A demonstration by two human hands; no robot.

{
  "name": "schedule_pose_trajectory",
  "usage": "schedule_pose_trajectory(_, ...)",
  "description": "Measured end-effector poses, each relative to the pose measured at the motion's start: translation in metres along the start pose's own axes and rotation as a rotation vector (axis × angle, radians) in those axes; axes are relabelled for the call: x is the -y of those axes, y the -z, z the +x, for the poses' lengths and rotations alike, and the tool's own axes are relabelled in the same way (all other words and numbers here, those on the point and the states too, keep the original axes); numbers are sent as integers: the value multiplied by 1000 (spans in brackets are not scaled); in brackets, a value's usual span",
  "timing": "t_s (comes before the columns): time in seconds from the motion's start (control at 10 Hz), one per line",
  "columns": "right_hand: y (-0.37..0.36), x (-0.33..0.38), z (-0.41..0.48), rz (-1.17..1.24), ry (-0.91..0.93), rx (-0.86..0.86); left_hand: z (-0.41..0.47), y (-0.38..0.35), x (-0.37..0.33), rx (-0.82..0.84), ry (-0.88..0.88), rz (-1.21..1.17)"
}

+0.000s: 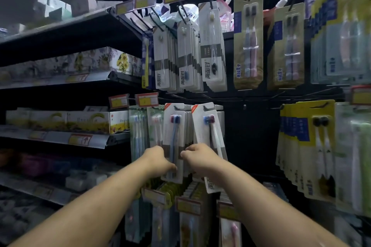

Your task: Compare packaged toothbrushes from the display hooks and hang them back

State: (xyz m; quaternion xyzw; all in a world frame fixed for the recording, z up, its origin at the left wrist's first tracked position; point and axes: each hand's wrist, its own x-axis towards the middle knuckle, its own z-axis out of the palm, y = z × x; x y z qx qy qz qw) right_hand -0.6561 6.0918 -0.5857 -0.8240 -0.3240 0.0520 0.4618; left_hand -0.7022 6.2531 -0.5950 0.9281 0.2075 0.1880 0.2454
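Observation:
Two white toothbrush packs with red and blue brush heads hang in the middle row of the display. My left hand (158, 159) grips the lower left edge of the left pack (173, 126), which hangs straight at the front of its stack. My right hand (197, 158) holds the right pack (208, 128), which is tilted with its bottom swung to the right. The top hole of each pack sits at its black hook (176, 108); whether the tilted pack is fully seated on its hook I cannot tell.
Above hang rows of white packs (187, 54) and beige twin packs (248, 40) under price tags. Yellow-blue packs (307, 146) hang at the right, more packs below the hands. Shelves with boxed goods (66, 120) run along the left.

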Motion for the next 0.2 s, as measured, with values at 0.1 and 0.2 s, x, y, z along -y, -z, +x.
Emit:
schedule_pose_trajectory(0.1,8,5,-19,-88,17,62,-24,11,-8,-6,0,208)
schedule_pose_trajectory(0.2,15,13,-35,-212,105,45,-41,18,-14,-62,-73,290)
